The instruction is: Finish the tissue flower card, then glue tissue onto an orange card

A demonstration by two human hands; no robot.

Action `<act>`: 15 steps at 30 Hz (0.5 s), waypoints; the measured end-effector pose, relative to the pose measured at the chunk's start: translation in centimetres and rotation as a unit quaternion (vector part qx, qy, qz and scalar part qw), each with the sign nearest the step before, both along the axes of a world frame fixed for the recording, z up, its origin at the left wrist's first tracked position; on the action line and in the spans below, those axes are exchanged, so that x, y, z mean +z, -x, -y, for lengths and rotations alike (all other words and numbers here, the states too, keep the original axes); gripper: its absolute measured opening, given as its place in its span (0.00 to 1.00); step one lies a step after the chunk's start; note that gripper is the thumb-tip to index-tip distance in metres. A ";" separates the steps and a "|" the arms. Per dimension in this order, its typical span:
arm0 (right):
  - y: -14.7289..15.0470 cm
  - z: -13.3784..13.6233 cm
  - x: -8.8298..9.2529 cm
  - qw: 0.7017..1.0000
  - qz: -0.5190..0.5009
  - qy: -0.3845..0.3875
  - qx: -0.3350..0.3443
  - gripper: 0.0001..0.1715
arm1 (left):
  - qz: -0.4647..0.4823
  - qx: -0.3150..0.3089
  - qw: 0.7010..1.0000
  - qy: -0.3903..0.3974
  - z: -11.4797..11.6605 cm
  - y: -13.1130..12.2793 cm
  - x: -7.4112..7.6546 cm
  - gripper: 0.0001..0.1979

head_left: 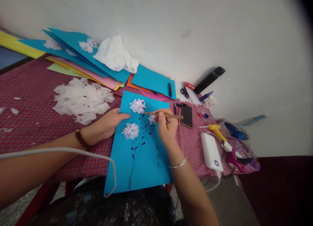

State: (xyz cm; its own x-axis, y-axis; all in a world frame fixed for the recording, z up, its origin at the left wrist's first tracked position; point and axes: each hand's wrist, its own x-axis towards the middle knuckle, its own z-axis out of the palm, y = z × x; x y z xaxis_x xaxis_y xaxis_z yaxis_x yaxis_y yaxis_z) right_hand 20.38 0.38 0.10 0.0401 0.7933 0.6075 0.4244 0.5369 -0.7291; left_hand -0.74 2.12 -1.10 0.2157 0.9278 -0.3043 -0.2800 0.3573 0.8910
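Note:
A blue paper sheet lies on the red checked tablecloth, hanging over the near edge. It bears white tissue flowers with dark blue painted stems and leaves. My left hand rests flat on the sheet's left edge, fingers stretched out. My right hand is closed round a thin wooden paintbrush, whose tip touches the paper by the right-hand flower.
A heap of white tissue pieces lies to the left. Coloured paper sheets and crumpled tissue are stacked against the wall. On the right are a phone, scissors, a yellow glue gun and a white power bank.

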 end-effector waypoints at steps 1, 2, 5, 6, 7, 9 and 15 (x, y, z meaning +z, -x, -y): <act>0.0 -0.1 0.0 1.000 0.003 0.003 -0.001 0.13 | -0.003 -0.001 1.000 0.003 0.0 0.0 0.0 0.10; 0.0 -0.1 -0.1 1.000 0.005 0.007 -0.002 0.13 | -0.006 -0.001 1.000 0.007 0.0 0.0 0.1 0.10; 0.2 -0.1 -0.2 1.000 0.006 0.019 0.003 0.13 | -0.015 0.003 1.000 0.013 0.0 0.0 0.2 0.11; 0.3 0.0 -0.3 1.000 0.003 0.020 0.007 0.13 | -0.019 0.006 1.000 0.014 0.0 0.0 0.2 0.11; 0.4 0.0 -0.3 1.000 -0.003 0.020 0.010 0.13 | -0.022 0.008 1.000 0.014 0.0 0.0 0.3 0.11; 0.5 0.1 -0.3 1.000 -0.021 0.015 0.016 0.13 | -0.026 0.012 0.999 0.014 0.0 0.0 0.3 0.11; 0.7 -0.2 -0.4 0.999 -0.019 0.014 0.027 0.12 | -0.025 0.017 0.999 0.024 0.0 0.0 0.1 0.11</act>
State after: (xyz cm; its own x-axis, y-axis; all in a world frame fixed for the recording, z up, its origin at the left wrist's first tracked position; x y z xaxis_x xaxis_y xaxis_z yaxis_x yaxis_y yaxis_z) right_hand 19.70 0.57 -0.31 0.0196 0.8111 0.5846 0.3674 0.5379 -0.7587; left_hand -0.69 2.13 -0.96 0.1677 0.9188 -0.3574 -0.2481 0.3902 0.8867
